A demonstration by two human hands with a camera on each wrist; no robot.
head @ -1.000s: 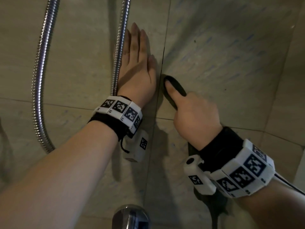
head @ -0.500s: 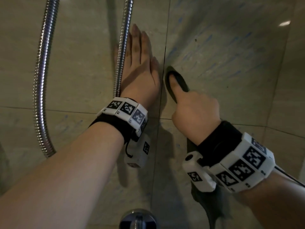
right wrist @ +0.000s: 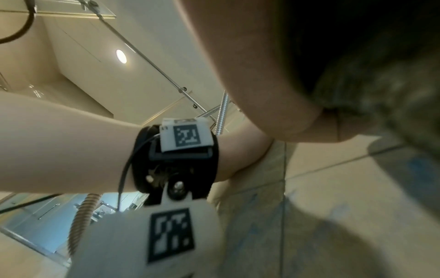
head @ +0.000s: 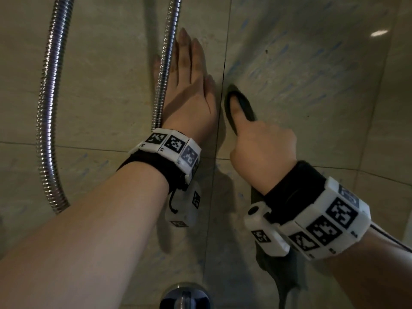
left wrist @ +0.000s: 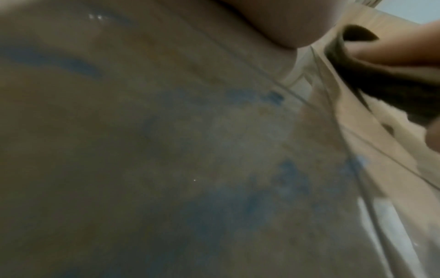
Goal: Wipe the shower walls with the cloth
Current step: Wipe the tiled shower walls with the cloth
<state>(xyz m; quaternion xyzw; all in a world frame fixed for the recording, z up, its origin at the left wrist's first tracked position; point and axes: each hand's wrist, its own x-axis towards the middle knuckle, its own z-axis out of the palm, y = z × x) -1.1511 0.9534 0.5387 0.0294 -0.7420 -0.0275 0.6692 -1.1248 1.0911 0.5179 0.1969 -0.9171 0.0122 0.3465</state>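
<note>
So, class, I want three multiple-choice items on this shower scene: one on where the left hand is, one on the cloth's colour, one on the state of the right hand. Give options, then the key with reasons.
1. Where does the left hand lie?
A. Flat on the tiled wall, just right of the metal hose
B. On the tap
C. Hanging at the person's side

2. What colour is the cloth?
A. White
B. Bright yellow
C. Dark, near black

3. How is the right hand set?
A. Open and empty
B. Curled round the cloth, pressing it to the wall
C. Gripping the hose

Key: 1 A, straight fingers lie on the tile beside the hose. 2 C, the head view shows it dark. 3 B, cloth loops over the thumb and trails below the wrist.
</note>
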